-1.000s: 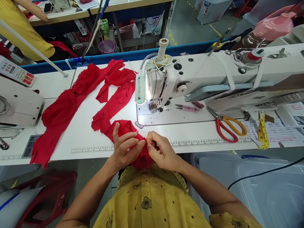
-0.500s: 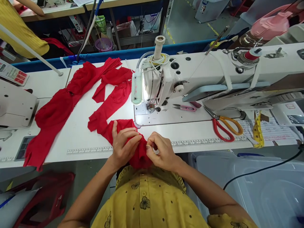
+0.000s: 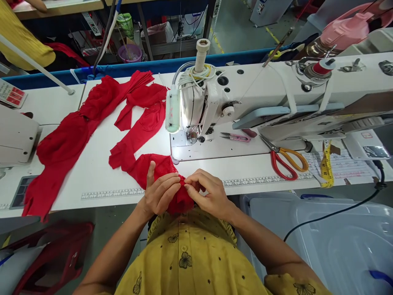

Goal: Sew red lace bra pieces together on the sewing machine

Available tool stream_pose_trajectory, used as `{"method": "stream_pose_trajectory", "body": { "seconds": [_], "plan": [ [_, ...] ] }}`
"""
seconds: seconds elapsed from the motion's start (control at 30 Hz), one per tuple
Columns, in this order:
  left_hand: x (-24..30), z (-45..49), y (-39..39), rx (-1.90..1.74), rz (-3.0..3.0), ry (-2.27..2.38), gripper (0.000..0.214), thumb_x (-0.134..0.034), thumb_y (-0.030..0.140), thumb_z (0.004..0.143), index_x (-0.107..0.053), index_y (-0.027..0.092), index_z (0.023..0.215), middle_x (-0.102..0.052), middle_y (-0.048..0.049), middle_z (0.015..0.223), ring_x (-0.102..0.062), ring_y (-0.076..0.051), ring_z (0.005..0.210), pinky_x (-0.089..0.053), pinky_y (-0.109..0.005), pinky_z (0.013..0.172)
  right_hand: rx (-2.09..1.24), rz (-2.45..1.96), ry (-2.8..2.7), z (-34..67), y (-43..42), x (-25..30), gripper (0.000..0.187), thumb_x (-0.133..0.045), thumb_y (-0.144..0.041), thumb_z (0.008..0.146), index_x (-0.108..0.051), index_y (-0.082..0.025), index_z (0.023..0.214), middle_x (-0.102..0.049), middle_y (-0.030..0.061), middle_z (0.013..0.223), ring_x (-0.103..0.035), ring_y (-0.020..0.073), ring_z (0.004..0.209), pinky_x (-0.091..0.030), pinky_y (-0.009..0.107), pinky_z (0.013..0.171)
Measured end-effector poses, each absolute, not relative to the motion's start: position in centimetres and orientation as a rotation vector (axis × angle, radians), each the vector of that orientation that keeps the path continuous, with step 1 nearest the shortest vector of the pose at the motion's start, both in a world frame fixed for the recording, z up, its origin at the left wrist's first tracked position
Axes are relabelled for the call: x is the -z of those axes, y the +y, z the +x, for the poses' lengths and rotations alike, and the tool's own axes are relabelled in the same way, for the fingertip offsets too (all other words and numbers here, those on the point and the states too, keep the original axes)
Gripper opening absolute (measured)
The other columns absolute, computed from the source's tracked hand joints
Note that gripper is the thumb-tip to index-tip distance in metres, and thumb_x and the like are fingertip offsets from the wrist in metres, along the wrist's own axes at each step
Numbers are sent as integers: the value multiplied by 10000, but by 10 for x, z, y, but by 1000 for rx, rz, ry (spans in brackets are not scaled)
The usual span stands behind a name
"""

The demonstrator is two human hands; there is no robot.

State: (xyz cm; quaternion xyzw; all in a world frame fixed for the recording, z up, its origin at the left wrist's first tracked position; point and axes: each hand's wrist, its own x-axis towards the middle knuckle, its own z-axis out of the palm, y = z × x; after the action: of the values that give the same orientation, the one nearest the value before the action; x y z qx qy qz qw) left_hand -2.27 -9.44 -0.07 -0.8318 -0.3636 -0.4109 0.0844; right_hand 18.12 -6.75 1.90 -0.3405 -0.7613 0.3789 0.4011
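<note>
Both hands meet at the near edge of the white counter (image 3: pixel 101 180), at 6 o'clock from the sewing machine (image 3: pixel 245 102). The left hand (image 3: pixel 159 192) is closed on a bunched piece of red fabric (image 3: pixel 159 166), thumb up and fingers curled over the folds. The right hand (image 3: pixel 208 194) pinches the same piece from the 3 o'clock side, fingertips (image 3: pixel 188 182) touching the cloth just beside the left hand's — the two grips almost meet. The fabric lies partly on the counter and partly hangs over its edge toward the person's yellow shirt (image 3: pixel 190 258).

At 10 o'clock from the hands, more red pieces (image 3: pixel 76 131) lie spread across the counter. At 2 o'clock, red-and-yellow scissors (image 3: pixel 284 157) rest beside a yellow tape measure (image 3: pixel 327 166), and pink thread snips (image 3: pixel 236 137) lie on the machine bed under its arm.
</note>
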Motion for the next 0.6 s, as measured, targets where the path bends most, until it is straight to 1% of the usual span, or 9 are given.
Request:
{"method": "stream_pose_trajectory", "body": {
  "seconds": [0.13, 0.23, 0.33, 0.4, 0.43, 0.5, 0.57, 0.6],
  "plan": [
    [-4, -20, -93, 1126, -2445, -988, 133, -528, 124, 986, -645, 187, 991, -789, -54, 964, -753, -220, 1023, -191, -697, 1236, -964, -901, -1945, 180, -69, -20, 120, -529, -134, 925, -584, -219, 860, -569, -24, 739, -514, 98, 622, -420, 243, 577],
    [-5, -19, -92, 1116, -2444, -957, 118, -573, 122, 966, -653, 210, 970, -788, -31, 987, -756, -222, 1019, -121, -708, 1242, -1108, -998, -1919, 180, -71, -25, 109, -531, -170, 925, -569, -219, 835, -551, -34, 713, -491, 97, 610, -402, 234, 557],
    [-5, -19, -92, 1143, -2475, -953, 118, -581, 107, 960, -660, 195, 964, -787, -52, 1003, -757, -228, 1015, -71, -715, 1240, -1343, -1006, -1867, 185, -69, -30, 92, -536, -235, 951, -559, -217, 863, -529, -51, 683, -459, 91, 578, -387, 219, 522],
    [-4, -20, -92, 1183, -2484, -962, 122, -574, 100, 960, -661, 185, 965, -787, -65, 990, -757, -231, 1012, -93, -716, 1239, -1337, -1010, -1854, 194, -60, -31, 105, -518, -285, 985, -562, -217, 918, -540, -48, 694, -466, 95, 570, -404, 222, 521],
    [-4, -21, -91, 1201, -2485, -972, 123, -574, 97, 957, -662, 182, 972, -786, -71, 983, -756, -231, 1011, -126, -714, 1236, -1232, -1051, -1879, 201, -53, -30, 115, -507, -295, 998, -570, -216, 942, -561, -36, 716, -487, 102, 584, -421, 232, 540],
    [-2, -23, -91, 1229, -2484, -991, 129, -580, 94, 951, -663, 181, 996, -784, -76, 973, -754, -229, 1011, -211, -705, 1224, -830, -1231, -1974, 219, -32, -26, 127, -498, -269, 1005, -604, -211, 966, -624, 14, 810, -561, 139, 688, -462, 271, 628],
    [-1, -25, -92, 1232, -2484, -999, 143, -583, 92, 945, -668, 180, 1020, -781, -76, 969, -749, -230, 1022, -271, -699, 1207, -288, -1482, -2078, 241, -7, -19, 148, -516, -223, 987, -661, -201, 971, -673, 89, 978, -609, 221, 913, -477, 345, 773],
    [0, -25, -93, 1231, -2474, -1003, 153, -584, 90, 943, -672, 184, 1026, -779, -71, 970, -746, -230, 1027, -287, -698, 1202, -98, -1582, -2136, 251, 5, -15, 150, -539, -213, 974, -684, -189, 1003, -678, 120, 1056, -595, 271, 1023, -468, 390, 840]
  ]
}}
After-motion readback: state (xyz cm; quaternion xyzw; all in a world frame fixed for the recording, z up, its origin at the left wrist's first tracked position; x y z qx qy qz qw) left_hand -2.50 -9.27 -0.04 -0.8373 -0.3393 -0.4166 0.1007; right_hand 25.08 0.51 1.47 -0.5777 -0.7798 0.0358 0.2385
